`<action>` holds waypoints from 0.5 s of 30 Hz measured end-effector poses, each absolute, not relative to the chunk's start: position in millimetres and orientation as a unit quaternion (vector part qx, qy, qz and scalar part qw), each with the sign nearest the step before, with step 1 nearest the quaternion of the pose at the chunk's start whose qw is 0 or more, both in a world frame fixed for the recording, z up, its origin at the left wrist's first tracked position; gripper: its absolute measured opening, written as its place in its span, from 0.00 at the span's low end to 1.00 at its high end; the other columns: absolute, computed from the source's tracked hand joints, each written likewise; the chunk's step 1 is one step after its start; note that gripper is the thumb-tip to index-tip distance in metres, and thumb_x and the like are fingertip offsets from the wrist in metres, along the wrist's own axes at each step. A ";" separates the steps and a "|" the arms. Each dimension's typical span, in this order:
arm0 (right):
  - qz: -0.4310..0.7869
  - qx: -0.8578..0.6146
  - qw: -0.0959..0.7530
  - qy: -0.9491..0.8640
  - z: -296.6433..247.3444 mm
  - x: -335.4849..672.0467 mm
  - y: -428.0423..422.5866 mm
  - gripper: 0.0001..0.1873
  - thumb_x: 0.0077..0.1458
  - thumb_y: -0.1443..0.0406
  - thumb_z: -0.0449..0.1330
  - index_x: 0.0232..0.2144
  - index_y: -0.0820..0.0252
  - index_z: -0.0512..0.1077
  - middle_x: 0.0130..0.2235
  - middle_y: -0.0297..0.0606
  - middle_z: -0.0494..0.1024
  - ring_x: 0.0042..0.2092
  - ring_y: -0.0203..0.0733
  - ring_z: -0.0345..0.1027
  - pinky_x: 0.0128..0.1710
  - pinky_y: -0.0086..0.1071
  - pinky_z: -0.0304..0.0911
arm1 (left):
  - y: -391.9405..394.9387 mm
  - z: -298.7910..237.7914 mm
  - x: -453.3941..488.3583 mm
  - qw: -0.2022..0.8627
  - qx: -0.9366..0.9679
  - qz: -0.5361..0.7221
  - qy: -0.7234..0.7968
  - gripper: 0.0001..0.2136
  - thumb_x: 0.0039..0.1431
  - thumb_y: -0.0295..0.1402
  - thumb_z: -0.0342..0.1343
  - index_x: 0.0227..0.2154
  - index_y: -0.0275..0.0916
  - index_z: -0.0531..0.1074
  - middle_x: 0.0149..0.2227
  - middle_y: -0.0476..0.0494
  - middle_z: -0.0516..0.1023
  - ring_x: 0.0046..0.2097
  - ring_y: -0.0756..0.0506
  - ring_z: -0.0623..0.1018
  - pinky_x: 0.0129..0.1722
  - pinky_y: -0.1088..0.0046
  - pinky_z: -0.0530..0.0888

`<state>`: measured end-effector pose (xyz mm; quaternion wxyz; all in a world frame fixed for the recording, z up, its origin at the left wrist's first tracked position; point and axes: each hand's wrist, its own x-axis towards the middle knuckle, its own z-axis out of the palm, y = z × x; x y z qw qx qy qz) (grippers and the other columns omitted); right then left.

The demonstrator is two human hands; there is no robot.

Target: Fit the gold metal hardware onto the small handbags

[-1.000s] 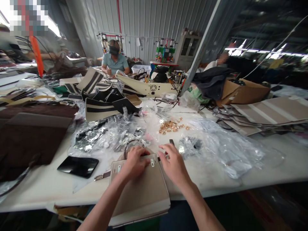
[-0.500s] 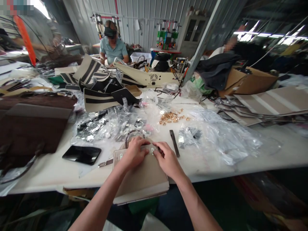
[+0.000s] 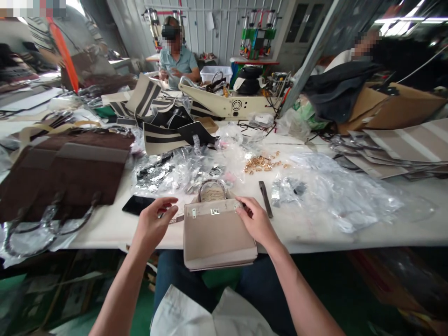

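A beige handbag [image 3: 219,238] lies at the table's front edge, partly overhanging above my lap. Metal plates show along its top, one of them a turn-lock plate [image 3: 214,211] in the middle. Its ring-shaped handle [image 3: 212,183] points away from me. My right hand [image 3: 257,219] grips the bag's upper right corner, thumb and fingertips beside the right-hand plate. Off the bag's left side, my left hand [image 3: 154,221] is held with thumb and fingers apart, nothing in it. Just beyond its fingertips lies a narrow strap [image 3: 178,219]. A black phone [image 3: 135,205] is partly hidden behind that hand.
Dark brown bags [image 3: 70,172] are piled at left. Silver hardware in plastic [image 3: 157,175], gold fittings [image 3: 261,163] and a dark strip [image 3: 265,199] lie farther in. Plastic sheeting [image 3: 336,196] and stacked panels [image 3: 413,144] fill the right. A co-worker [image 3: 178,58] sits opposite.
My left hand has come off the bag's top and moved left, uncovering the middle plate. My right hand stays at the right corner. The view has shifted.
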<state>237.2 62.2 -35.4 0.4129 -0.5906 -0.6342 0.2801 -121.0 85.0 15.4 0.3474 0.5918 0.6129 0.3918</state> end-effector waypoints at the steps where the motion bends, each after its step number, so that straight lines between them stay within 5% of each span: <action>1: 0.277 -0.591 0.412 -0.636 -36.3 237.2 62.0 0.21 0.73 0.58 0.61 0.63 0.51 0.79 0.59 0.44 0.81 0.46 0.48 0.76 0.53 0.43 0.73 | 78.3 7.7 -132.3 0.357 0.566 0.403 0.624 0.21 0.65 0.52 0.68 0.50 0.41 0.84 0.49 0.39 0.88 0.50 0.36 0.85 0.53 0.58 0.80; 8: 0.270 -0.596 0.400 -0.641 -38.7 234.7 61.5 0.22 0.73 0.53 0.62 0.63 0.51 0.80 0.62 0.45 0.81 0.46 0.49 0.76 0.52 0.43 0.73 | 36.2 -21.3 -162.5 0.396 0.468 0.443 0.654 0.30 0.59 0.60 0.69 0.50 0.38 0.82 0.49 0.36 0.88 0.52 0.34 0.86 0.54 0.59 0.82; 15: 0.231 -0.614 0.398 -0.641 -24.4 265.6 78.2 0.27 0.70 0.48 0.65 0.65 0.52 0.80 0.61 0.47 0.81 0.41 0.45 0.77 0.45 0.40 0.75 | 70.8 1.4 -156.5 0.367 0.581 0.371 0.625 0.24 0.63 0.52 0.66 0.52 0.38 0.82 0.49 0.36 0.87 0.48 0.37 0.85 0.52 0.60 0.80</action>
